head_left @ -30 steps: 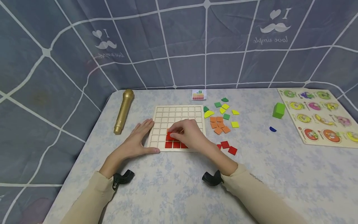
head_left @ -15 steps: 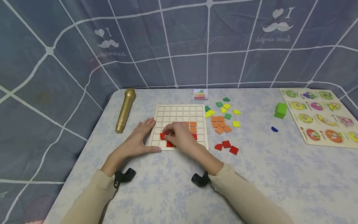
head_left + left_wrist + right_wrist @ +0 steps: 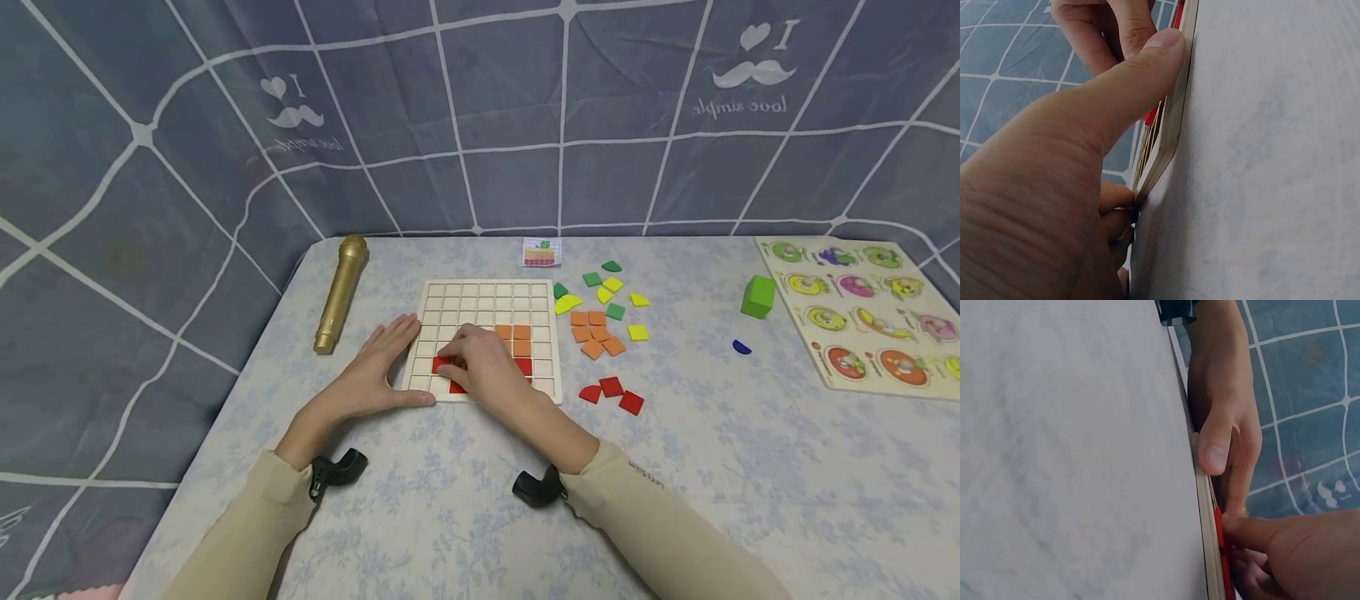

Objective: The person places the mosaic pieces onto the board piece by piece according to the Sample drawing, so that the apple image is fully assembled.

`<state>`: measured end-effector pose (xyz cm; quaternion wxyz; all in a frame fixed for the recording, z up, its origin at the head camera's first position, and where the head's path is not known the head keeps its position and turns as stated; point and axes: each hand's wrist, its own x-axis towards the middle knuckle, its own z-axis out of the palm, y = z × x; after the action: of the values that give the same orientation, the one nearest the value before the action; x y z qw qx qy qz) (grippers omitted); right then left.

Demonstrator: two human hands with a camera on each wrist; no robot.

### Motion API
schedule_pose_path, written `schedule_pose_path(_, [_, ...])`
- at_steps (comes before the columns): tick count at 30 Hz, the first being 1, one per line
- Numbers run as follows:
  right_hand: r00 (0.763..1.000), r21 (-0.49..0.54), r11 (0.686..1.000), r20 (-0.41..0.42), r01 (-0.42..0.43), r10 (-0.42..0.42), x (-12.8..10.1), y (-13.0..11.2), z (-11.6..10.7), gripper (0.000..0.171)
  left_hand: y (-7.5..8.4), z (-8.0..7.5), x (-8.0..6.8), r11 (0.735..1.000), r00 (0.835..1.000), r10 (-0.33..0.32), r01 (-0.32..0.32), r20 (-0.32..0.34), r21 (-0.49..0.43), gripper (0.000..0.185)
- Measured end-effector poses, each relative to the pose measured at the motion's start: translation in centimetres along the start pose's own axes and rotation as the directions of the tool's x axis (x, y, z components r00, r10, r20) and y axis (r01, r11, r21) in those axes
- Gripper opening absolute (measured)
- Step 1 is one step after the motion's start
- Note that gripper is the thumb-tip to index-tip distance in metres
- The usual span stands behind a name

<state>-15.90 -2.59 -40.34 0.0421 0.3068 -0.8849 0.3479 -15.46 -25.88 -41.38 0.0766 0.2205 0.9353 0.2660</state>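
Two bare hands worked at a pale wooden grid board (image 3: 486, 302) lying flat near the middle of a table (image 3: 750, 475). The right hand (image 3: 487, 367) lay over the board's lower rows, its fingertips curled down and pressing a red square tile (image 3: 440, 365) into a cell near the lower left corner; the right wrist view showed a fingertip (image 3: 1235, 525) touching the tile's red edge. The left hand (image 3: 371, 375) braced the board's left corner, fingers straight along the left edge and the thumb (image 3: 1141, 69) pressed flat against the near edge.

The board was a square frame of small empty cells (seven columns could be counted along the top row). Four orange tiles (image 3: 513, 339) sat in a block at centre right, with red tiles below them, partly hidden by the right hand.

Just right of the board lay three loose red pieces (image 3: 611, 393), six loose orange squares (image 3: 592, 330), and a scatter of four green (image 3: 602, 287) and four yellow pieces (image 3: 637, 332). One small pattern card (image 3: 542, 252) lay beyond the board's far edge. One gold microphone (image 3: 342, 292) lay to the left. Far right were one green cube (image 3: 757, 296), one small blue piece (image 3: 742, 348) and one animal peg puzzle (image 3: 862, 312).
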Motion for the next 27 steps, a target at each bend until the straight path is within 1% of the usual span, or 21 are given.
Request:
schedule_pose_path(7, [0.999, -0.123, 0.991, 0.014, 0.048, -0.047, 0.1, -0.1, 0.2, 0.018, 0.1, 0.0, 0.0, 1.0, 1.0, 0.01, -0.01, -0.003, -0.003, 0.122])
schedule_pose_path(18, [0.999, -0.166, 0.985, 0.004, 0.051, -0.051, 0.0, -0.5, 0.3, 0.016, 0.1, -0.1, 0.0, 1.0, 1.0, 0.014, -0.014, -0.006, 0.001, 0.121])
schedule_pose_path(20, [0.999, -0.162, 0.986, 0.002, 0.042, -0.042, -0.1, -0.6, 0.3, 0.016, 0.0, 0.0, -0.1, 1.0, 1.0, 0.015, -0.015, -0.011, 0.001, 0.121])
schedule_pose_path(23, [1.0, -0.121, 0.992, 0.002, 0.016, -0.016, -0.3, -0.8, 0.1, 0.015, 0.0, 0.1, -0.2, 1.0, 1.0, 0.016, -0.016, -0.013, 0.005, 0.121])
schedule_pose_path(27, [1.0, -0.054, 0.998, -0.007, -0.023, 0.022, -0.7, -0.7, -0.9, 0.014, 0.1, 0.0, 0.0, 1.0, 1.0, 0.014, -0.014, -0.012, 0.01, 0.122])
